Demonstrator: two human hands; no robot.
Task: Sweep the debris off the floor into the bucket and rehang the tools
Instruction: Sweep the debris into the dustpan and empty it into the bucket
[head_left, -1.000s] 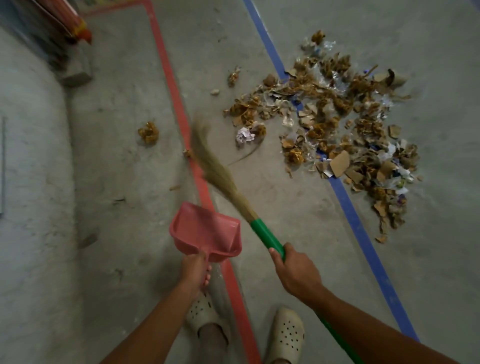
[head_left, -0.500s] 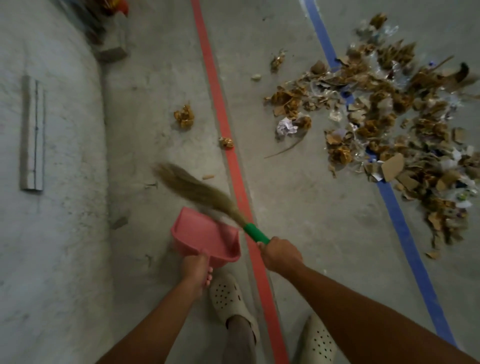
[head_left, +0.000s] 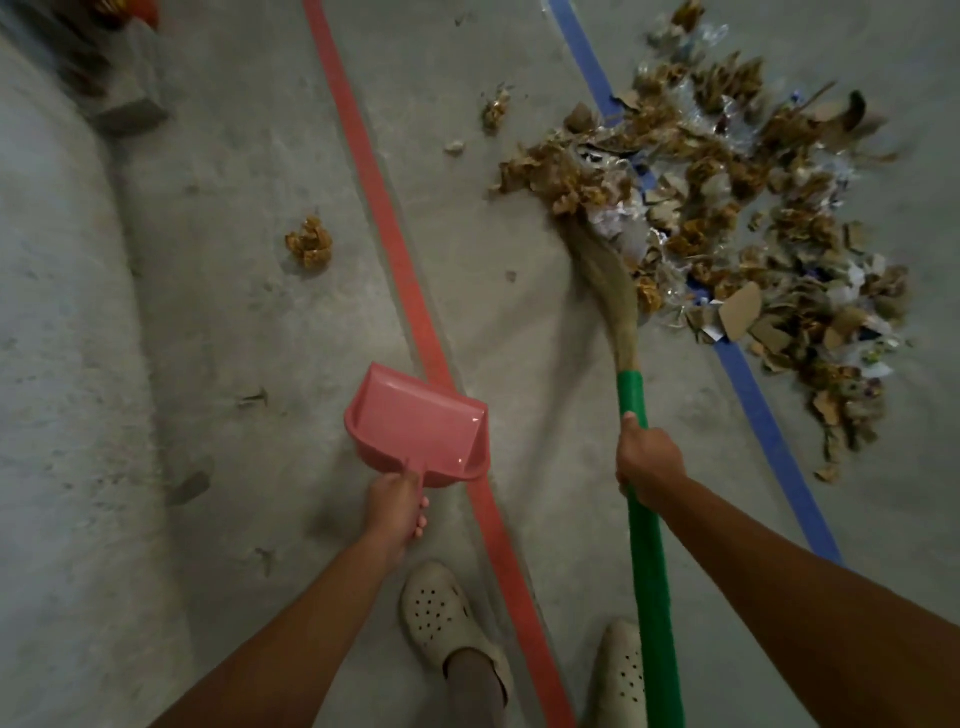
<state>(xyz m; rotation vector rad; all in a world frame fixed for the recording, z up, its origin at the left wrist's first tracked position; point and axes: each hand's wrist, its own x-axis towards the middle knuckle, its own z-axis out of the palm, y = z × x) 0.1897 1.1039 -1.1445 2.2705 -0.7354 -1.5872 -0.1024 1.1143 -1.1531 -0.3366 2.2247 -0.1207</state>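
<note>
My right hand (head_left: 647, 460) grips the green handle of a straw broom (head_left: 610, 291). Its bristles touch the left edge of a big debris pile (head_left: 727, 208) of brown paper, cardboard and plastic scraps at the upper right. My left hand (head_left: 396, 506) holds the handle of a pink dustpan (head_left: 415, 426), which hangs empty above the floor beside the red line. One crumpled brown wad (head_left: 310, 242) lies alone left of the red line. Two small bits (head_left: 494, 108) lie between the lines. No bucket is in view.
A red tape line (head_left: 395, 249) and a blue tape line (head_left: 753, 405) run diagonally across the concrete floor. A concrete wall (head_left: 47, 364) rises on the left. A grey block (head_left: 130, 98) sits at the wall's foot, top left. My two pale clogs (head_left: 447, 618) stand at the bottom.
The broom has swung from the left, over the dustpan, to the right, and its bristles now meet the pile's edge. The dustpan stays in my left hand.
</note>
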